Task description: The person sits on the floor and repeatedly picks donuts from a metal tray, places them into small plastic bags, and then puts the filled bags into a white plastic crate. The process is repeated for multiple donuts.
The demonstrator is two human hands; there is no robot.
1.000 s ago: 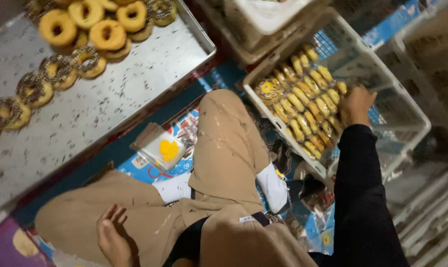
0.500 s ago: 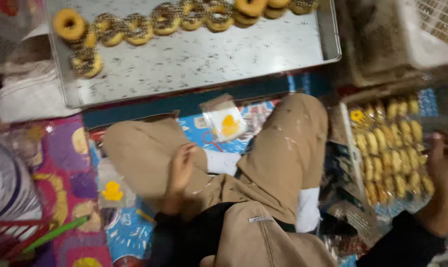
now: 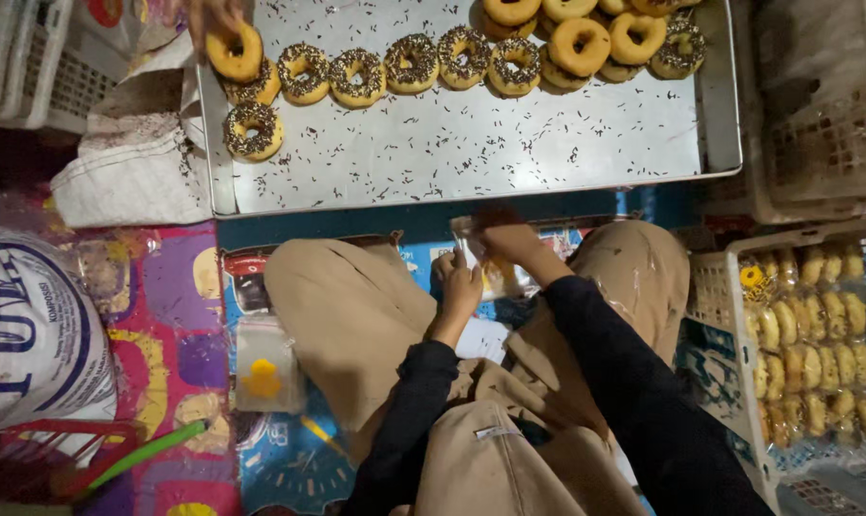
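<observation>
Head view: a seated person's left hand [image 3: 459, 287] and right hand [image 3: 511, 241] are pinching a clear bag [image 3: 490, 268] over the lap, just below the near edge of a tray [image 3: 471, 153] carrying sprinkled doughnuts [image 3: 356, 76] along its far edge.

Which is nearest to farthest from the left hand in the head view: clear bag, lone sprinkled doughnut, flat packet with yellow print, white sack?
From the left hand:
1. Clear bag, touching, just right.
2. Flat packet with yellow print, lower left on the mat.
3. Lone sprinkled doughnut, upper left on the tray.
4. White sack, far left.
</observation>
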